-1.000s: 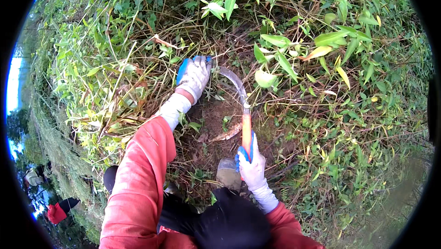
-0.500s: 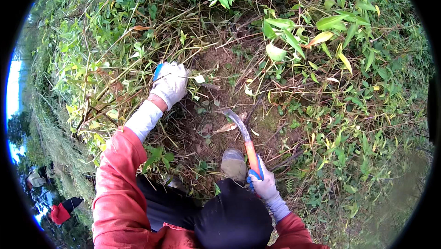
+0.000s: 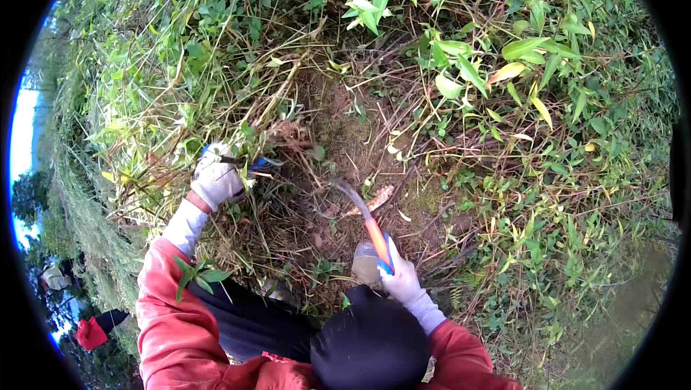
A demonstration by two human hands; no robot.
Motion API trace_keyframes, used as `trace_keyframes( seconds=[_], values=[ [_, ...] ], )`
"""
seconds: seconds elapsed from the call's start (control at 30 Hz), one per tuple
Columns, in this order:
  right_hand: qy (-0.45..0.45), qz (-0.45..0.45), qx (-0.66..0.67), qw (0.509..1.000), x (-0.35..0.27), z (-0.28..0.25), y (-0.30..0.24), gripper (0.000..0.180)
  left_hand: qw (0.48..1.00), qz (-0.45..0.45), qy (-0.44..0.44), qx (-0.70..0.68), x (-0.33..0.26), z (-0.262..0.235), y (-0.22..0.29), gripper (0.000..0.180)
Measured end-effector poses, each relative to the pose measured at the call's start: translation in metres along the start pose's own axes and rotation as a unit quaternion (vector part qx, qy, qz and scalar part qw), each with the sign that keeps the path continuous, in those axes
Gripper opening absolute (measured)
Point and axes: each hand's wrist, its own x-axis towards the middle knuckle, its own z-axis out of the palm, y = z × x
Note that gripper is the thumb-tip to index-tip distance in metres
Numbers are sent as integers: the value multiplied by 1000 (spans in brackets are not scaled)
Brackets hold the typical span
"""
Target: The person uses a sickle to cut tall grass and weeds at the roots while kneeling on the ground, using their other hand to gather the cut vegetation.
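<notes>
My left hand [image 3: 219, 177], in a white glove with blue on the finger side, is closed round a bunch of weeds [image 3: 162, 149] on the left. A reddish-brown tuft [image 3: 289, 135], perhaps roots, shows just beyond its fingers. The fingers are partly covered by stems and leaves. My right hand [image 3: 403, 282], gloved alike, grips a sickle [image 3: 376, 235] by its orange handle. The curved metal blade [image 3: 351, 194] points up and left over bare soil, next to a dry brown leaf [image 3: 376, 199]. I cannot tell whether the blade touches the ground.
Bare brown soil [image 3: 335, 113] runs up the middle, strewn with dry stalks. Leafy plants [image 3: 529, 48] crowd the far right, with tangled growth along both sides. My boot [image 3: 366, 264] stands just left of my right hand. A person in red [image 3: 92, 334] is at the far left edge.
My left hand has moved left and nearer to me, and the plants around it have shifted. The sickle and right hand have drifted slightly left and nearer. The reddish-brown tuft has come into sight.
</notes>
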Motion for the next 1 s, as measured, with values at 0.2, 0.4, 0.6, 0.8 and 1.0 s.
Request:
trace_keyframes(
  seconds=[0.2, 0.4, 0.6, 0.8, 1.0],
  values=[
    [100, 34, 174, 979, 20, -23, -34, 68, 996, 32, -7, 86, -47, 40, -21, 39],
    [200, -122, 81, 969, 205, -70, -138, 57, 992, 82, -48, 81, 4, -1, 44, 49],
    [148, -112, 122, 975, 187, 13, -98, 66, 956, -5, 119, -267, 84, -23, 34, 50],
    [73, -38, 146, 986, 172, -8, -133, 67, 973, -34, 1, 228, 181, -15, 31, 94],
    [91, -49, 140, 985, 207, -25, -128, 57, 975, -157, -67, 142, 196, 7, 20, 73]
  ],
)
